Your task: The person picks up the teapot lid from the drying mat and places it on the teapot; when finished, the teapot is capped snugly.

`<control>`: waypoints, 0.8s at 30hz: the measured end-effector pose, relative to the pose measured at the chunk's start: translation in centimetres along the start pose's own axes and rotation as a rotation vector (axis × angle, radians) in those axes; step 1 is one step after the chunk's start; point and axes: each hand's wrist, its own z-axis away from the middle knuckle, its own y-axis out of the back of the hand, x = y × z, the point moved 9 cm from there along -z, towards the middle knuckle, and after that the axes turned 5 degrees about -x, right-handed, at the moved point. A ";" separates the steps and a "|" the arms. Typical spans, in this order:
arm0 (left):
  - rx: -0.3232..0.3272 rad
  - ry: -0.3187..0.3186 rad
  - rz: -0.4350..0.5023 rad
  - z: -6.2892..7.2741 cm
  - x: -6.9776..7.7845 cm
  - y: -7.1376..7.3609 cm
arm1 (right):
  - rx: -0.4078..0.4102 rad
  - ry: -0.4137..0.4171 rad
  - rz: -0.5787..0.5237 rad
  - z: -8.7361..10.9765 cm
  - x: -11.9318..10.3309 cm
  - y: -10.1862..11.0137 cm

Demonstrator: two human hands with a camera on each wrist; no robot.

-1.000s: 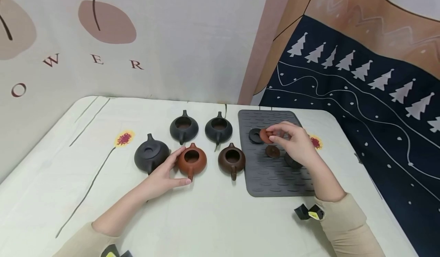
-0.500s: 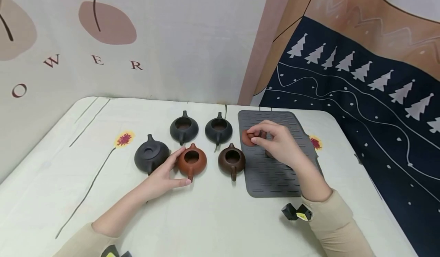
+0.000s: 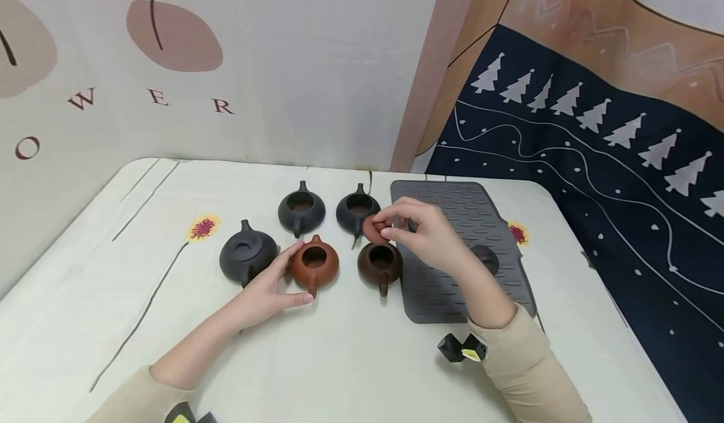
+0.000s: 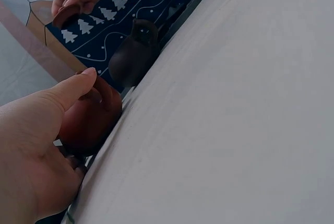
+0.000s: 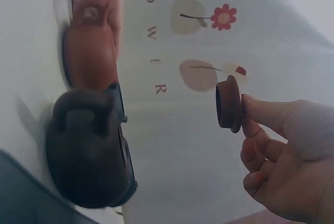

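Observation:
In the head view my left hand point(image 3: 261, 298) steadies the open-topped reddish-clay teapot point(image 3: 326, 274), fingers along its left side and thumb at the handle. The left wrist view shows the thumb tip on that teapot's handle point(image 4: 107, 94). My right hand point(image 3: 423, 236) pinches a matching reddish teapot lid point(image 3: 371, 229) by its knob, raised in the air. In the right wrist view the lid point(image 5: 228, 104) is tipped on edge, its hollow underside facing the teapots. Beneath the lid, in the head view, stands a dark brown lidless teapot point(image 3: 367, 271).
Two black lidless teapots stand behind, one at left point(image 3: 301, 219) and one at right point(image 3: 352, 212). A black teapot with its top covered point(image 3: 240, 256) is beside my left hand. A grey ridged mat point(image 3: 435, 297) lies at right, with a dark lid point(image 3: 485, 259) on it.
My right hand has carried the reddish lid leftward from over the grey mat to above the dark brown teapot. My left hand has stayed at the reddish teapot.

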 end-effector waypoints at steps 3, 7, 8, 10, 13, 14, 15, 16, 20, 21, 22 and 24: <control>0.001 -0.005 -0.003 0.0 0.0 0.0 | -0.025 0.004 -0.006 -0.5 -0.4 -0.8; 0.003 -0.019 -0.007 -0.1 0.1 0.1 | -0.055 0.033 -0.019 -1.2 -0.9 -1.9; 0.004 -0.020 -0.006 -0.1 0.1 0.1 | -0.060 0.047 -0.016 -1.4 -1.0 -2.1; 0.004 -0.025 -0.009 -0.1 0.1 0.1 | -0.074 0.071 -0.011 -1.8 -1.3 -2.7; 0.003 -0.021 -0.008 -0.1 0.1 0.1 | -0.100 0.086 0.008 -2.4 -1.6 -3.5; 0.002 -0.020 -0.006 -0.1 0.1 0.1 | -0.109 0.091 0.013 -2.5 -1.7 -3.8; 0.000 -0.020 -0.005 -0.1 0.1 0.1 | -0.118 0.092 0.015 -2.7 -1.7 -4.0; -0.001 -0.018 -0.003 -0.1 0.1 0.0 | -0.126 0.092 0.019 -2.8 -1.8 -4.3; -0.008 -0.017 0.000 -0.1 0.1 0.0 | -0.157 0.106 0.015 -3.4 -2.0 -5.3; -0.010 -0.016 0.001 -0.1 0.1 0.0 | -0.165 0.107 0.012 -3.5 -2.0 -5.5; -0.011 -0.016 0.005 -0.1 0.1 0.0 | -0.173 0.108 0.009 -3.6 -2.0 -5.7; -0.012 -0.014 0.009 -0.1 0.1 0.0 | -0.187 0.102 0.007 -3.9 -1.9 -6.2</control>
